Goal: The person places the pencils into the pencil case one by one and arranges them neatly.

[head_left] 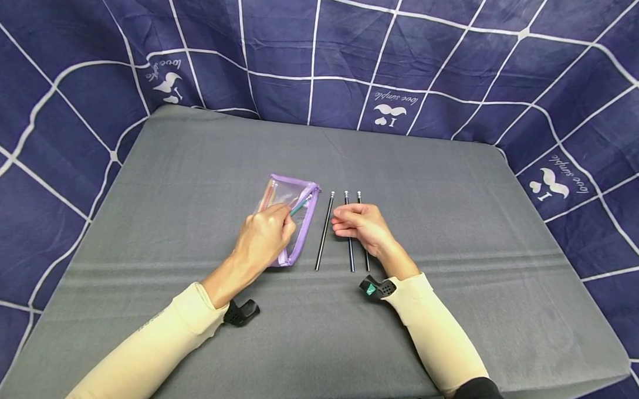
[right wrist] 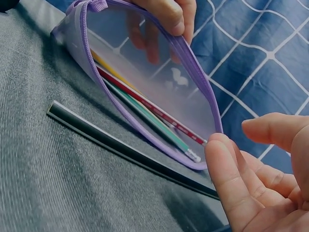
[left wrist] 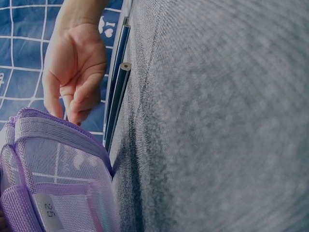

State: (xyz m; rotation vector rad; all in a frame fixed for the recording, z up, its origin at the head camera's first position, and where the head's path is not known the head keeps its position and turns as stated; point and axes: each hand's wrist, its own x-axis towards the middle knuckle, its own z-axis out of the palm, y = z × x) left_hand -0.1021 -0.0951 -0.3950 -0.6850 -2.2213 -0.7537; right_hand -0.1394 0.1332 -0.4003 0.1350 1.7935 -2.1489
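A clear pencil pouch with purple zipper trim [head_left: 301, 238] lies left of centre on the table. My left hand [head_left: 265, 233] pinches the upper rim, and the pouch mouth gapes in the right wrist view. Inside it are a red pencil [right wrist: 149, 104], a green pencil [right wrist: 161, 130] and a yellow pencil [right wrist: 103, 63]. My right hand [head_left: 364, 224] hovers by the pouch mouth, holding nothing; thumb and fingertips are apart. Near and below it lie a black pencil [head_left: 325, 231], a dark blue pencil [head_left: 351, 257] and another dark pencil [head_left: 367, 261].
The grey cloth-covered table [head_left: 451, 336] extends around both hands. A blue curtain with white grid lines [head_left: 452, 60] stands along its back and sides. Black wrist cameras [head_left: 242, 312] sit below both wrists, near the cloth.
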